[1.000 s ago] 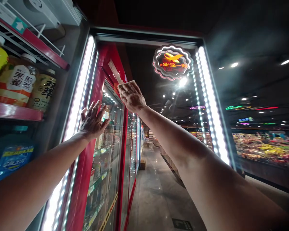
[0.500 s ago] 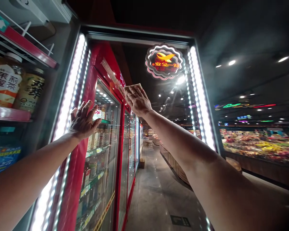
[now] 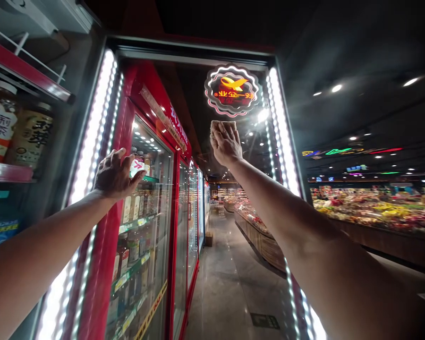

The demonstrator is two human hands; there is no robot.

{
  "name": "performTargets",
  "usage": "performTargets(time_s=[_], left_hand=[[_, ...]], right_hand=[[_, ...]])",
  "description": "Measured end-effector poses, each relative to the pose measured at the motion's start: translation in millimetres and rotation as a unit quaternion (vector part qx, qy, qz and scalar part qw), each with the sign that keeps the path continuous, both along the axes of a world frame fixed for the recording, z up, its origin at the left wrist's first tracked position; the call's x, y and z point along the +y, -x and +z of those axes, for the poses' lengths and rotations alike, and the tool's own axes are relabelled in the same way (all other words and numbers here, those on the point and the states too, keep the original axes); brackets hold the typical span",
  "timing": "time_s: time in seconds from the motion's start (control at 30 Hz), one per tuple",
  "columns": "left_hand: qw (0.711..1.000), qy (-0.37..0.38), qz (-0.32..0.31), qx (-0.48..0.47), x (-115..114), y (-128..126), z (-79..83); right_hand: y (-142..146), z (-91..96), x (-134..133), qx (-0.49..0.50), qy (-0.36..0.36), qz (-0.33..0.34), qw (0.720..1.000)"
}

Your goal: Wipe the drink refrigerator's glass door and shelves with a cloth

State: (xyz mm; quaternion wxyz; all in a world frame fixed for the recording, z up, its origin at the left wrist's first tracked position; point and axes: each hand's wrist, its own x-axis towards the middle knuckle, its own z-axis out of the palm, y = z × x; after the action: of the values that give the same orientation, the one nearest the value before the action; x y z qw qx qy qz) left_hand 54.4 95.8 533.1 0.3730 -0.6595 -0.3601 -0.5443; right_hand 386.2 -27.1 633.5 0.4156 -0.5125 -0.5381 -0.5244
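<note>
A red shelf (image 3: 7, 172) at upper left carries plastic drink bottles with white and brown labels (image 3: 30, 134). A row of red-framed glass-door coolers (image 3: 102, 264) lines the left side of the aisle, stocked with bottles. The grey polished floor (image 3: 230, 283) runs ahead past a wooden display counter (image 3: 262, 241). Brightly lit produce displays (image 3: 375, 212) stand at right under round ceiling spotlights (image 3: 336, 88).
</note>
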Motion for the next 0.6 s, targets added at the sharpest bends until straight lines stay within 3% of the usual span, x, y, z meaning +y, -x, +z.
performTargets(time_s=[0.17,0.37,0.53,0.6], left_hand=[[1.0,0.018,0.008,-0.015,-8,-6,6.4],[1.0,0.021,0.004,-0.023,-9,-7,7.0],[0.997,0.062,0.013,-0.031,-8,-8,12.9],[0.997,0.066,0.01,-0.026,-9,-8,14.8]], right_hand=[[-18,-3.3,-7,-0.102,0.047,-0.001,0.994],[-56,9.4,-19,0.04,-0.045,-0.005,0.998],[-65,-1.5,-19,-0.078,0.027,0.016,0.996],[-73,-1.7,-23,-0.039,0.015,0.011,0.999]])
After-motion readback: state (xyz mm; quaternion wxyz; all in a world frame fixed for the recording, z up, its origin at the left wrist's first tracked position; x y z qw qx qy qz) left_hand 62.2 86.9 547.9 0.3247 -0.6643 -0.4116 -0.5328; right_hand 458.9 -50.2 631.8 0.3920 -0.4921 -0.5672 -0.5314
